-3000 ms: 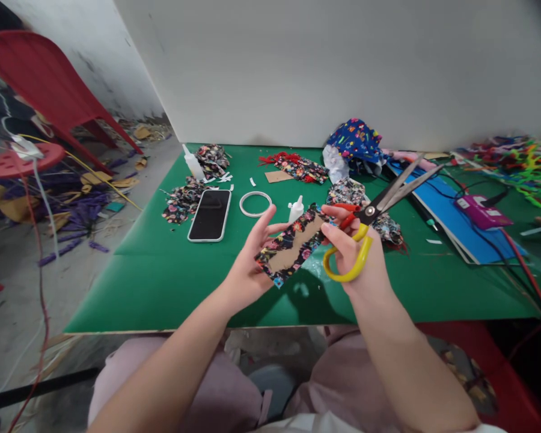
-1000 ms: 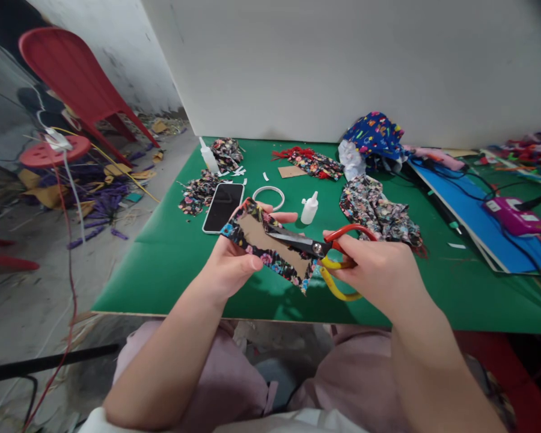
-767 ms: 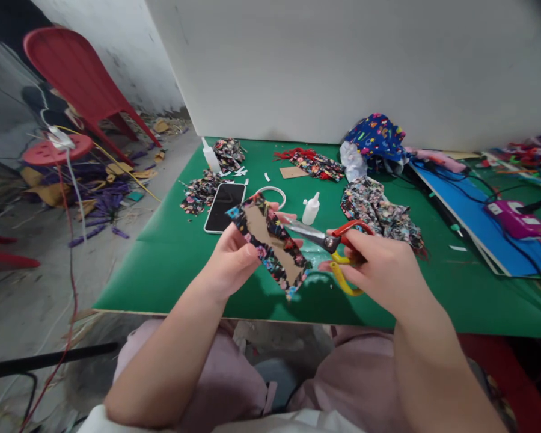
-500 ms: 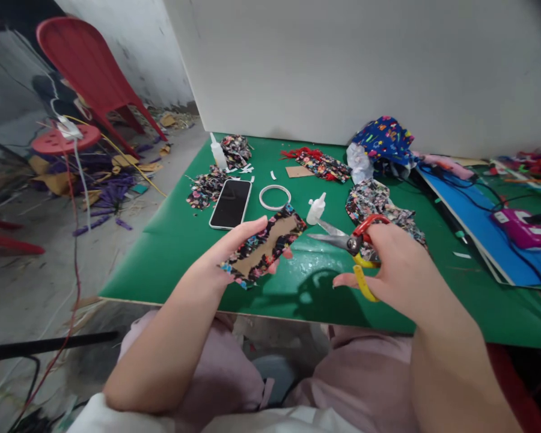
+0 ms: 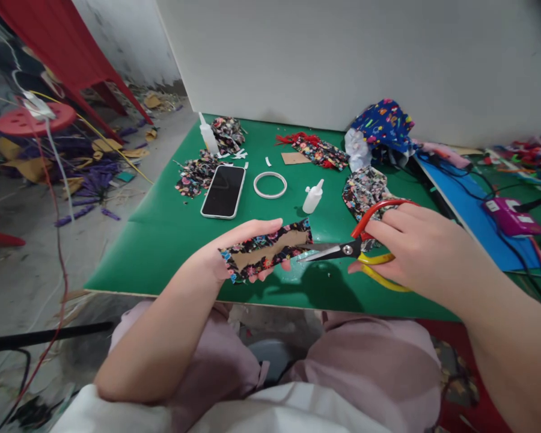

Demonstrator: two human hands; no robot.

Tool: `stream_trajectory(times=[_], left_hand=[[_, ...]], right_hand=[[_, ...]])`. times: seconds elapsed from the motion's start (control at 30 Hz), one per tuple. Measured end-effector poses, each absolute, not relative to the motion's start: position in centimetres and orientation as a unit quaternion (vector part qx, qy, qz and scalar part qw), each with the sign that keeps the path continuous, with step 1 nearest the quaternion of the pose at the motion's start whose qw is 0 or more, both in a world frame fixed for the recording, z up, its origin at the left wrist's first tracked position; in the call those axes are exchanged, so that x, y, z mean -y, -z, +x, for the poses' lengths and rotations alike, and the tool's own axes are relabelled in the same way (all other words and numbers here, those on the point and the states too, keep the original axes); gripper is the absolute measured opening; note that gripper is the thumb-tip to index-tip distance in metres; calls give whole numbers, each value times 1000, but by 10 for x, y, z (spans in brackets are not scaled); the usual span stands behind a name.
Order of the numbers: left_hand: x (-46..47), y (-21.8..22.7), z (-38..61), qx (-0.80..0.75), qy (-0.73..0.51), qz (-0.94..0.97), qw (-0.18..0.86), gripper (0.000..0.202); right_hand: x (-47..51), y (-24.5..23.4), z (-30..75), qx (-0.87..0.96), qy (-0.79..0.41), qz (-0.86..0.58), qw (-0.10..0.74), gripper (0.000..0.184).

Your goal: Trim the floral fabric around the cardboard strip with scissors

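Holding floral strip [image 5: 265, 249] from below over green table [image 5: 153, 252], left hand [image 5: 232, 238] has fingers and thumb clamped on it, maybe to keep it flat, brown side up. Right hand [image 5: 417, 246]: fingers clamped on scissors [image 5: 348, 249], likely keeping 2 blades steady, slightly apart by strip's end.

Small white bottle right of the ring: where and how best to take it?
Round the body of the bottle, under the nozzle, probably from the near side: it stands nozzle up, the body is its widest part, and the white ring lies to its left, crumpled floral fabric to its right.
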State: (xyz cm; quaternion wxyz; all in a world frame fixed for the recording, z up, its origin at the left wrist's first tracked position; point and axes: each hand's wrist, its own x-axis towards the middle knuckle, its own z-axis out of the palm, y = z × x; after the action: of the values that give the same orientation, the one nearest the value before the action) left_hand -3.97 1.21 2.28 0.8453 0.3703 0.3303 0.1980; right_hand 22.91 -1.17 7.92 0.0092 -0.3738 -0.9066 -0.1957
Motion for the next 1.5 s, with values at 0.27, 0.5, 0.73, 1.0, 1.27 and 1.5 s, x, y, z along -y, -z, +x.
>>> stream_trajectory(times=[0.27, 0.5, 0.73, 1.0, 1.27, 1.5], left_hand=[[-12, -33, -38, -348, -164, 374, 844, 45], [-14, -27, -37, -316, -147, 379, 857, 51], [-12, -25, -34, -319, -163, 392, 847, 49], [-12, -17, -35, -329, -163, 398, 841, 47], [-12, -19, -34, -322, -163, 402, 842, 46], [-12, -18, -33, -331, -145, 395, 845, 47]], right_hand=[[10, -82, 225, 916, 195, -351, 6, 36], [7, -86, 225, 913, 224, -342, 7, 35], [9, -92, 221, 910, 249, -330, -24, 19], [8, -100, 224, 918, 245, -300, -85, 17], [6, -99, 233, 915, 253, -308, -67, 20], [4, -98, 231, 909, 280, -306, -43, 20]])
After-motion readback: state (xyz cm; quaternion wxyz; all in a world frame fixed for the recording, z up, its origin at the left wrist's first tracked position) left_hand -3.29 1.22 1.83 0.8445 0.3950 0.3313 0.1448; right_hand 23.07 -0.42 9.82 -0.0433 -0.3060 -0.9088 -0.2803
